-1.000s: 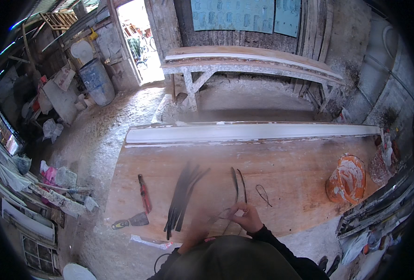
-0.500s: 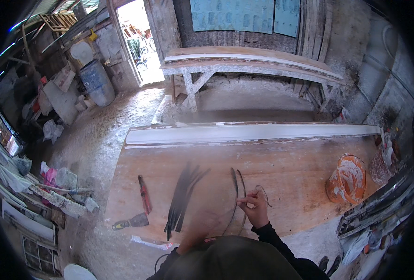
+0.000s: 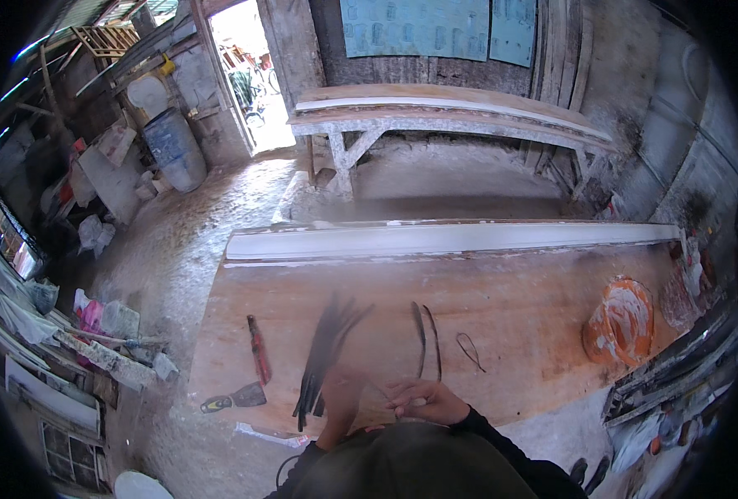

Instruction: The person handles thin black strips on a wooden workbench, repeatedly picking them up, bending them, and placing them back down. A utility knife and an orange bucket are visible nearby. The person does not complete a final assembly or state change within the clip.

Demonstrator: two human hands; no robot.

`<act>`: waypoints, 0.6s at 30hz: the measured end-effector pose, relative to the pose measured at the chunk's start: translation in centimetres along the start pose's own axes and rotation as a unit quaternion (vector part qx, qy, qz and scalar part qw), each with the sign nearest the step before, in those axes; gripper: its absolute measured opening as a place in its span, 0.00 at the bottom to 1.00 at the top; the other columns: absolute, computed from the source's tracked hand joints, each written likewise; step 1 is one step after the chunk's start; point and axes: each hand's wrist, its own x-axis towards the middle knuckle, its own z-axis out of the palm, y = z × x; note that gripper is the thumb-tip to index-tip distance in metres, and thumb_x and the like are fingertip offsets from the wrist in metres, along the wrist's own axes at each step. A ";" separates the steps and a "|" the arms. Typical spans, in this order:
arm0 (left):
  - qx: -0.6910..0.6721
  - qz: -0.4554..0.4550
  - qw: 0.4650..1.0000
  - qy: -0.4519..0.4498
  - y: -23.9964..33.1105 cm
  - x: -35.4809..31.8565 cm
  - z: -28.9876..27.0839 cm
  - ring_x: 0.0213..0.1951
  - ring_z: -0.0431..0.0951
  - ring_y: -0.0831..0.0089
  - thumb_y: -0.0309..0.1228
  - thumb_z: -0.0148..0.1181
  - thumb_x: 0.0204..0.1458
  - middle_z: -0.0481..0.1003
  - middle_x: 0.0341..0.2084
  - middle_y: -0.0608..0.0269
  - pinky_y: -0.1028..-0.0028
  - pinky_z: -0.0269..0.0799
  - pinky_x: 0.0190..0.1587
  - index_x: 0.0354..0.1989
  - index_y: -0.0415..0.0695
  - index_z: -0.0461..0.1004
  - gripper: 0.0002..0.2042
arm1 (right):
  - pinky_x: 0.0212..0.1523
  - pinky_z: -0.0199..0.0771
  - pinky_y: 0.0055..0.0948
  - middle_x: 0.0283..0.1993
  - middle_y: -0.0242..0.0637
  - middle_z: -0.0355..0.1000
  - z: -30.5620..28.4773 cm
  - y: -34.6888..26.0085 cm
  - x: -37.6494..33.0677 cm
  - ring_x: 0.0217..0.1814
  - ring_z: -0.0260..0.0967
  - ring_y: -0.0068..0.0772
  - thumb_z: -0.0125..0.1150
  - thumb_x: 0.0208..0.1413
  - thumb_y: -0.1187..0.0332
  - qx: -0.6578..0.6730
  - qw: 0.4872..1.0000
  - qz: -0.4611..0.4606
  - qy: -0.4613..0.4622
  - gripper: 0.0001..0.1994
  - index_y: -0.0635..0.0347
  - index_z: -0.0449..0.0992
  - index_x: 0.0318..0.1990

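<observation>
Both my hands are close together at the near edge of the wooden table. My right hand (image 3: 431,402) is pinched closed, its fingertips at a thin strand too faint to make out. My left hand (image 3: 341,401) faces it, hazy, with its fingers unclear. Just beyond the left hand lies a fanned bundle of flat black strips (image 3: 322,353). Two thin dark strips (image 3: 421,341) lie lengthwise beyond the right hand. To their right rests a small loop of dark cord (image 3: 470,353). A red-handled tool (image 3: 258,349) and a putty knife (image 3: 236,399) lie at the left.
An orange bucket (image 3: 619,323) smeared white stands at the table's right end. Along the far edge runs a long white moulding (image 3: 452,241). A second bench (image 3: 460,116) stands by the back wall, and a blue barrel (image 3: 174,150) is near the bright doorway.
My right hand has drawn left and nearer to me, uncovering the cord loop on the table. My left hand has come up slightly toward the strips.
</observation>
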 end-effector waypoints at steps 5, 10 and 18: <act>0.043 0.019 0.998 -0.050 0.8 -0.6 0.6 0.29 0.70 0.77 0.20 0.59 0.43 0.69 0.26 0.63 0.79 0.65 0.30 0.25 0.37 0.74 0.01 | 0.53 0.58 0.31 0.40 0.38 0.72 -0.1 -0.6 0.1 0.51 0.63 0.32 0.62 0.45 0.72 -0.037 0.996 -0.028 0.070 0.09 0.58 0.77 0.36; 0.066 0.047 0.988 -0.132 -0.9 -1.0 0.5 0.30 0.70 0.74 0.20 0.58 0.43 0.69 0.29 0.60 0.79 0.66 0.33 0.26 0.36 0.74 0.02 | 0.44 0.63 0.31 0.31 0.35 0.73 -0.9 1.6 0.1 0.38 0.68 0.30 0.65 0.40 0.72 -0.104 0.963 -0.030 0.247 0.06 0.58 0.77 0.28; -0.062 0.017 0.901 -0.428 6.1 -2.1 2.0 0.39 0.67 0.73 0.30 0.55 0.49 0.67 0.32 0.60 0.75 0.63 0.40 0.27 0.39 0.71 0.06 | 0.27 0.60 0.30 0.23 0.37 0.68 -2.7 4.1 1.5 0.24 0.66 0.35 0.61 0.38 0.75 -0.357 0.846 -0.073 0.390 0.06 0.57 0.73 0.27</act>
